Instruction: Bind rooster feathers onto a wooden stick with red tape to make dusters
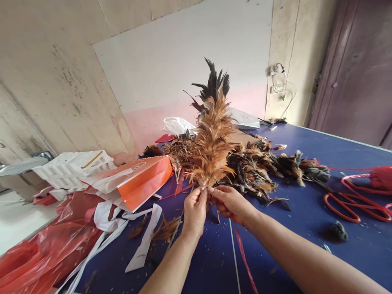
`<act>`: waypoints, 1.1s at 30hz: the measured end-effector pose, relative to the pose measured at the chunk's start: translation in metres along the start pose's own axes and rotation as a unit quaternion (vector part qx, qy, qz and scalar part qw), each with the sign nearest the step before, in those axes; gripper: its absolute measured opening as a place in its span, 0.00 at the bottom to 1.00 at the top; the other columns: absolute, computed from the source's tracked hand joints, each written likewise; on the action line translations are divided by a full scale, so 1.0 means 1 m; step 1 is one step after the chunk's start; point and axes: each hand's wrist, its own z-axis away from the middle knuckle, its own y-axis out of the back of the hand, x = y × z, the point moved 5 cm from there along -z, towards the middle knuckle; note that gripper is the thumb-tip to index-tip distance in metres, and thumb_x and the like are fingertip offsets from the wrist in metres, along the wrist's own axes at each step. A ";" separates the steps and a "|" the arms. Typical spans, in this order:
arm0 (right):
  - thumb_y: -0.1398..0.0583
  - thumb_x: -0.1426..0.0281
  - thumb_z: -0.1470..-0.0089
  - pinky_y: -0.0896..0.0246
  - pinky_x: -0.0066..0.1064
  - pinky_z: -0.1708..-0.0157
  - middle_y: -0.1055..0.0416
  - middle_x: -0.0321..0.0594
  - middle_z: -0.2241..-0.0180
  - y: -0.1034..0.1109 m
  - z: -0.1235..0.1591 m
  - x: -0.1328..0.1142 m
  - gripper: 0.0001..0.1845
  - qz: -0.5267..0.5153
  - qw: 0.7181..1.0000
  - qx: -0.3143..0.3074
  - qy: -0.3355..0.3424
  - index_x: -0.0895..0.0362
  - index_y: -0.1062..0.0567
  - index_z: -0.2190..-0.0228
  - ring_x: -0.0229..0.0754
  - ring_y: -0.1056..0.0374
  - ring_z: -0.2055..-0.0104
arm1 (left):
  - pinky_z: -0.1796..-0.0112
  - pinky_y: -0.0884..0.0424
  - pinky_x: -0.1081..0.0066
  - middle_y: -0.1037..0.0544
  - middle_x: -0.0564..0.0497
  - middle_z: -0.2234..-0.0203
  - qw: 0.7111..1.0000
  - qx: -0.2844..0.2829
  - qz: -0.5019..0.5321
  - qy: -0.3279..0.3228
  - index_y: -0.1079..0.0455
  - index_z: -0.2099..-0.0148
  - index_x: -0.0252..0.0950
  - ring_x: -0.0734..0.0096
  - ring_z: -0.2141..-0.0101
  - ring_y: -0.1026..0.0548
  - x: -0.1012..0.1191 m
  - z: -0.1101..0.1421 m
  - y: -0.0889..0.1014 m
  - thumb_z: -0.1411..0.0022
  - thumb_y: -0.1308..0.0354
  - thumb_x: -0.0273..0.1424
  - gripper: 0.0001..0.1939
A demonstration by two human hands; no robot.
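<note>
A feather duster (pixel 214 143) with brown feathers and a black feathered tip points up and away from me above the blue table. At its lower end my left hand (pixel 196 210) is closed in a pinch on the base of the feathers. Right beside it, my right hand (pixel 231 204) also pinches that end with thumb and fingers. The fingertips of both hands nearly meet there, and the stem under them is hidden. A thin pink-red plastic strip (pixel 241 255) hangs down below my right hand. Piles of loose brown and black feathers (pixel 254 167) lie behind the hands.
An orange and white paper bag (pixel 145 183) lies at the left, near red plastic sheeting (pixel 49 241) and a white strip (pixel 145 241). White plastic crates (pixel 73 167) stand farther left. Orange cord loops (pixel 352 206) and a red string bundle (pixel 381 179) lie at the right of the blue table (pixel 324 269).
</note>
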 end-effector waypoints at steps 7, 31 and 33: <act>0.45 0.64 0.52 0.57 0.25 0.81 0.42 0.32 0.84 0.004 0.006 -0.025 0.14 0.323 0.926 0.075 0.181 0.59 0.33 0.83 0.31 0.51 0.81 | 0.78 0.44 0.75 0.32 0.52 0.83 0.996 0.028 -0.071 -0.050 0.28 0.76 0.35 0.72 0.79 0.37 0.006 -0.003 0.008 0.52 0.37 0.36 0.09; 0.47 0.68 0.46 0.51 0.22 0.78 0.38 0.33 0.83 -0.007 0.037 -0.048 0.15 0.405 0.816 0.125 0.392 0.59 0.34 0.82 0.31 0.46 0.81 | 0.62 0.35 0.69 0.27 0.47 0.67 0.957 -0.071 -0.223 -0.172 0.28 0.60 0.36 0.67 0.64 0.30 0.029 0.021 -0.021 0.37 0.53 0.32 0.13; 0.47 0.69 0.45 0.49 0.21 0.77 0.36 0.33 0.83 -0.011 0.041 -0.051 0.13 0.388 0.816 0.115 0.414 0.59 0.32 0.79 0.31 0.44 0.80 | 0.62 0.34 0.70 0.26 0.47 0.68 0.974 -0.043 -0.168 -0.142 0.27 0.59 0.36 0.66 0.64 0.29 0.030 0.017 -0.015 0.39 0.49 0.34 0.12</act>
